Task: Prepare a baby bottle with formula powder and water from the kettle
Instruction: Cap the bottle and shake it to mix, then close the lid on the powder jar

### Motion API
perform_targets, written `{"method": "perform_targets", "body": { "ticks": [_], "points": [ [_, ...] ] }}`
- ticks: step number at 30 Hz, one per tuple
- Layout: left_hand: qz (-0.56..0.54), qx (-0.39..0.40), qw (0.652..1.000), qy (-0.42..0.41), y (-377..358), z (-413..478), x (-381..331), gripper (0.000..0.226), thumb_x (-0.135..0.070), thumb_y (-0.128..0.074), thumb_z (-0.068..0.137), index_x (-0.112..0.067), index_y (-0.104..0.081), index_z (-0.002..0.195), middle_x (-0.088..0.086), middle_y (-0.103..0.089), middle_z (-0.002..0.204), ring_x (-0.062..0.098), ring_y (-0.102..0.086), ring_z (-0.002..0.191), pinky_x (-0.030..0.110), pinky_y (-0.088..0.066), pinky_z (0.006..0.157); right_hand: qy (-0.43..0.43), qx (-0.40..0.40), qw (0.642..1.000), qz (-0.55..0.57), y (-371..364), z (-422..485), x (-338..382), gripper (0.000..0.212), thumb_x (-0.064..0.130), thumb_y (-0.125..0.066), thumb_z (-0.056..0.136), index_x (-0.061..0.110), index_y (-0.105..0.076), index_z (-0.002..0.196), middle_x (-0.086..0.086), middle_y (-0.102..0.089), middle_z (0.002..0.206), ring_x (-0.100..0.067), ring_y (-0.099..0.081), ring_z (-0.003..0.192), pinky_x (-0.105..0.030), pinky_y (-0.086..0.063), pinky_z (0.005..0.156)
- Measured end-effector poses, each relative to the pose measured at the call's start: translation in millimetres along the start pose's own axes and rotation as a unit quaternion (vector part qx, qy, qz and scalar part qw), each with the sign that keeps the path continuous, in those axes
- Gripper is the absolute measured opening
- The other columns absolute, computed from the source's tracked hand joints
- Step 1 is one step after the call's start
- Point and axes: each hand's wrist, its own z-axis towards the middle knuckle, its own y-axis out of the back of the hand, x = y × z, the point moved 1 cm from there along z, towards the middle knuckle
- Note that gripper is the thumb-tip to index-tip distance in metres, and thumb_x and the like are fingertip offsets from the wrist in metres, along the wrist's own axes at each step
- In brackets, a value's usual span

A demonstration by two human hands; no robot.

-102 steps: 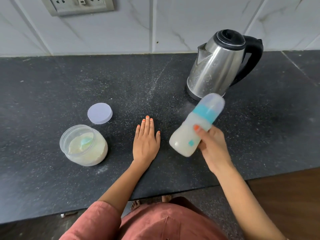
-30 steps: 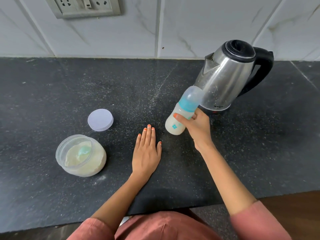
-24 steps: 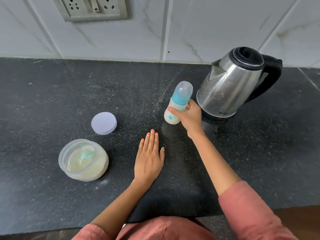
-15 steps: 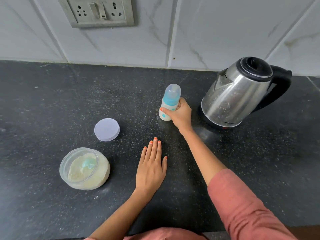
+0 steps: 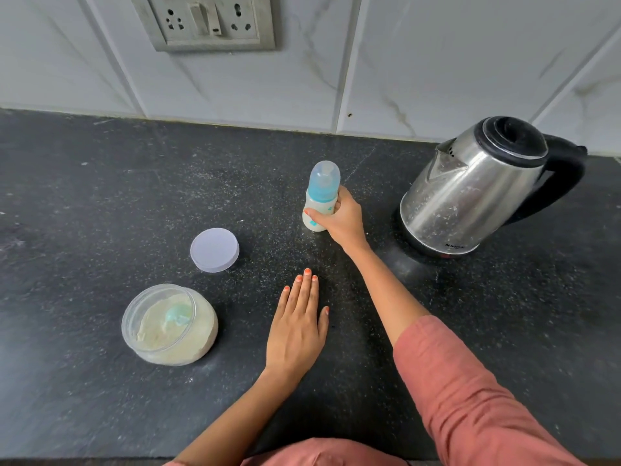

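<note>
Formula jar [image 5: 169, 326] is sitting open, scoop [image 5: 176, 316] inside, lid [image 5: 215, 250] lying beside it on the desk [image 5: 100, 196]. Left hand [image 5: 297, 326] is resting flat, fingers straight, holding nothing. Right hand [image 5: 342, 222] fingers are wrapping the capped baby bottle [image 5: 322, 193], which is standing upright on the desk left of the kettle [image 5: 477, 193], milky inside. Mixing looks done; letting go and lidding the jar are remaining.

Base lettering on the kettle [image 5: 470, 196] is unreadable.

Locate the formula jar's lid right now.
In the head view, the lid lies flat on the counter left of centre, just beyond the open formula jar and left of the baby bottle.
</note>
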Motion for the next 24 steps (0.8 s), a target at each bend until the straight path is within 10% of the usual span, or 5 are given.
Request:
{"method": "perform_targets", "body": {
  "ticks": [6, 11, 24],
  "points": [
    [-0.003, -0.008, 1.000, -0.014, 1.0, -1.8, -0.2, 0.055, -0.037, -0.024, 0.093, -0.005, -0.045, 0.134, 0.009, -0.044, 0.141, 0.020, -0.043, 0.129, 0.041, -0.030, 0.105, -0.007, 0.021, 1.000, -0.006, 2.9, 0.1, 1.1, 0.062, 0.014, -0.075, 0.073, 0.008, -0.044, 0.127, -0.009, -0.054, 0.128, -0.019, -0.051, 0.119, -0.033, -0.042, 0.099],
    [-0.069, -0.022, 0.997, -0.039, 3.9, -1.8, 3.3, 0.055, -0.039, -0.015, 0.099, -0.013, -0.009, 0.146, -0.003, 0.004, 0.151, 0.011, 0.003, 0.142, 0.023, 0.009, 0.112, -0.012, 0.018, 1.000, 0.000, 12.5, -10.0, -15.2, 0.074, 0.010, -0.075, 0.072, 0.007, -0.038, 0.135, -0.009, -0.048, 0.138, -0.019, -0.046, 0.127, -0.034, -0.038, 0.106],
    [-0.211, -0.239, 0.948, 0.009, 94.4, -26.0, 12.8, 0.032, -0.025, -0.051, 0.093, -0.014, -0.059, 0.122, 0.002, -0.057, 0.130, 0.013, -0.047, 0.125, 0.013, -0.017, 0.106, 0.067, 0.010, 0.998, 0.011, 9.2, -55.3, 5.2, 0.018, 0.005, -0.062, 0.082, 0.005, -0.066, 0.100, -0.005, -0.067, 0.094, -0.002, -0.058, 0.073, 0.001, -0.043, 0.068]
  ]
}}
